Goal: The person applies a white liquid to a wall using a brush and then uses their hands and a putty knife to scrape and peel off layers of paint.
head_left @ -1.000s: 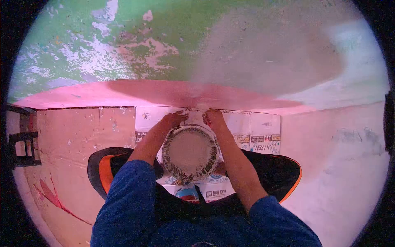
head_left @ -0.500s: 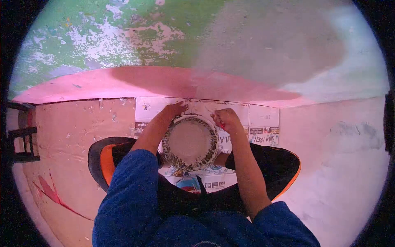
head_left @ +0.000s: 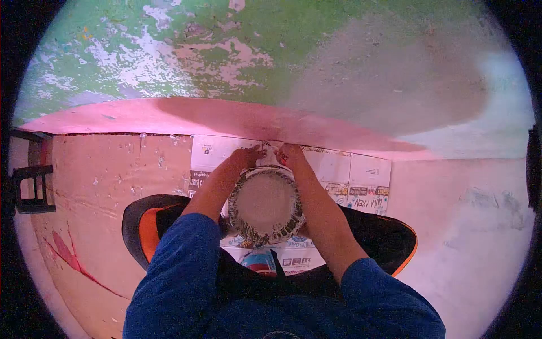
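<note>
Both hands are meeting at the far rim of the bowl: left hand (head_left: pixel 248 155) is lying with fingers curled over the rim's far-left edge, and right hand (head_left: pixel 289 152) is bending down on the far-right edge, just beside it. Fingertips are nearly touching each other. Cannot tell whether either hand is pinching the rim or only pressing on it, as the fingertips are too small to read.

Peeling green plaster wall (head_left: pixel 169 51) is filling the top of the view, with a grey patch to its right. Pink painted band (head_left: pixel 226 118) is running along the wall's foot. Pale pink concrete floor (head_left: pixel 101 181) is spreading below it. Dark blue sleeves (head_left: pixel 180 271) are covering both upper arms, and the forearms are showing bare. Black garment with orange trim (head_left: pixel 144 226) is showing on either side of the arms. White printed paper sheets (head_left: pixel 361 175) are lying flat on the floor against the band. Round bowl with a patterned paper-strip rim and a plain pale inside (head_left: pixel 264 204) is sitting upright on these sheets, between the two forearms, touching them. Black metal frame (head_left: pixel 31 189) is standing at the far left edge, well apart.
</note>
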The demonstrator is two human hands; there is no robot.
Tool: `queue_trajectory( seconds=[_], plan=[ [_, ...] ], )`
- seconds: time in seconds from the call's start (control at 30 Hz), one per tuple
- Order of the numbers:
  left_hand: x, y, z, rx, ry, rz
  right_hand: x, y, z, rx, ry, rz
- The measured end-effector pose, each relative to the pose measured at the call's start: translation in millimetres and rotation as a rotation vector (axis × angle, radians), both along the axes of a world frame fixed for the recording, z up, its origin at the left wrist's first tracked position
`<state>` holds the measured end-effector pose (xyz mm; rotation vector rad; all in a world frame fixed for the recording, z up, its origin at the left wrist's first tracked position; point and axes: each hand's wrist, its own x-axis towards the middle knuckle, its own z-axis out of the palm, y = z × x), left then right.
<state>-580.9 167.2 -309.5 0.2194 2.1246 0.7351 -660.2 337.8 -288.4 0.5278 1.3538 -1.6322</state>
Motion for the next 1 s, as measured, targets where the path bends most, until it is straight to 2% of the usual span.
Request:
queue_trajectory(
  seconds=[0.07, 0.2, 0.3, 0.37, 0.4, 0.43, 0.47, 0.53, 0.57, 0.63, 0.67, 0.73, 0.8, 0.83, 0.87, 0.9, 0.93, 1.0],
  plan=[
    [3.0, -0.2, -8.1, -0.045, 0.066, -0.047, 0.3, -3.4, 6.9, -0.054, -0.002, -0.061],
    [9.5, 2.5, -9.3, -0.155, 0.176, -0.115, 21.9, -2.8, 75.4, -0.156, 0.038, -0.207],
    [10.1, 4.6, -6.7, -0.170, 0.204, -0.125, 41.9, 15.3, 165.7, -0.165, 0.161, -0.200],
    [11.7, 5.6, -3.4, -0.189, 0.208, -0.114, 67.3, 22.7, 276.1, 0.011, 0.323, -0.163],
    [13.0, 5.8, -1.9, -0.203, 0.206, -0.105, 76.9, 24.4, 322.2, 0.102, 0.381, -0.218],
    [14.8, 6.2, 0.2, -0.217, 0.206, -0.096, 84.7, 29.0, 348.0, 0.196, 0.435, -0.276],
    [18.3, 2.2, 0.7, -0.196, 0.193, -0.118, 90.5, 36.8, 348.0, 0.198, 0.430, -0.284],
    [15.4, -6.5, 4.1, -0.158, 0.183, -0.161, 95.2, 51.1, 338.8, 0.240, 0.361, -0.107],
    [10.3, -7.9, 6.0, -0.136, 0.183, -0.176, 90.4, 61.5, 315.5, 0.243, 0.371, -0.111],
    [3.3, -1.0, 14.5, -0.109, 0.187, -0.187, 75.2, 84.7, 237.8, 0.036, 0.125, 0.029],
    [1.2, 7.1, 27.8, -0.176, 0.108, -0.147, 69.6, 83.3, 211.5, 0.095, 0.094, -0.031],
    [1.2, 11.5, 22.9, -0.242, 0.023, -0.116, 57.0, 76.9, 169.6, 0.154, 0.054, -0.098],
    [-0.7, 1.2, -18.7, -0.158, 0.300, -0.334, 42.8, 76.7, 134.7, 0.209, 0.019, 0.086],
    [0.6, -1.9, -41.4, -0.158, 0.300, -0.340, 39.9, 82.5, 100.1, 0.208, 0.018, 0.081],
    [1.5, -4.5, -63.2, -0.106, 0.341, -0.315, 33.9, 88.9, 59.2, 0.031, 0.073, 0.006],
    [2.3, -5.9, -73.9, -0.054, 0.379, -0.293, 30.3, 86.5, 47.1, -0.057, 0.103, -0.031],
    [-0.2, -5.0, -67.8, -0.055, 0.383, -0.292, 27.0, 83.8, 36.1, -0.148, 0.129, -0.068],
    [-3.6, -0.5, -30.7, -0.107, 0.252, -0.260, 23.3, 68.1, 36.7, -0.152, 0.029, -0.283]
  ],
)
